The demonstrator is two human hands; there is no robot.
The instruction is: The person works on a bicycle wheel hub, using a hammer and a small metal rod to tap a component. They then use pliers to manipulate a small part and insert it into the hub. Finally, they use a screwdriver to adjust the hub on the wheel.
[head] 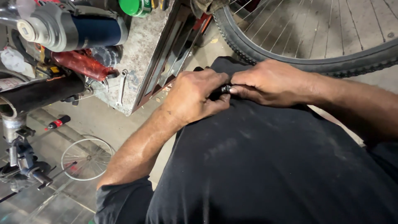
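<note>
Both hands meet over the dark lap, just below the knobby tyre (pixel 290 62). The left hand (pixel 195 97) closes round a small black part (pixel 225 88), and the right hand (pixel 269 83) pinches its shiny metal end. Best done braced against the cloth, twisting gently; the part looks smooth and slippery.

Both hands meet at the lap, left hand (pixel 195 97) curled, right hand (pixel 269 83) pinching (fingertips touching), forearms bare.
</note>
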